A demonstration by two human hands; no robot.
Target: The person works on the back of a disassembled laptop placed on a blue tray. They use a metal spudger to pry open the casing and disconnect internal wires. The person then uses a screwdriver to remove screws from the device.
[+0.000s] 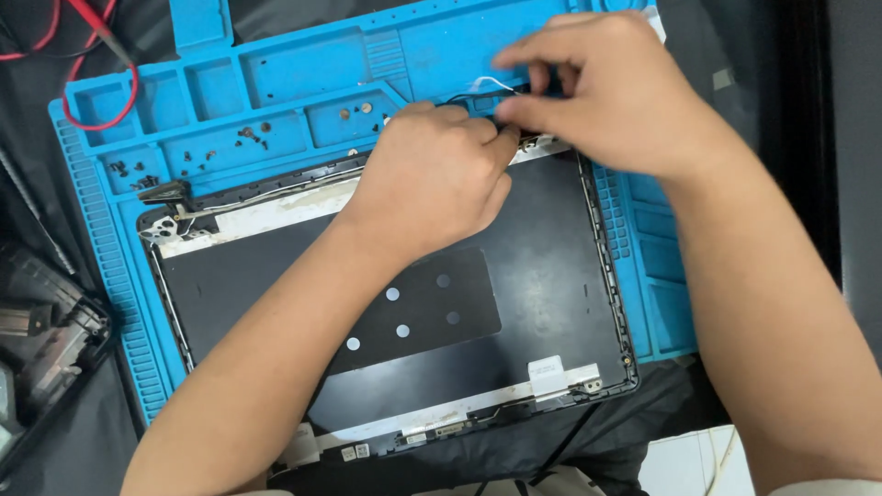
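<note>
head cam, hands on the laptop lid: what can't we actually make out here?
- Head view: what the fingertips pinch on the thin cable; left hand and right hand cover it.
- Lid upper right corner and hinge: under both hands.
- Screws in the blue mat trays: too small to type.
- Dark object at left: cut by edge, blurred.

An electronics repair bench; a blue silicone work mat [276, 64] with trays of loose screws [197, 156]; red probe leads [87, 55]; an opened laptop lid shell [542, 276]; dismantled parts [41, 340] alongside.
</note>
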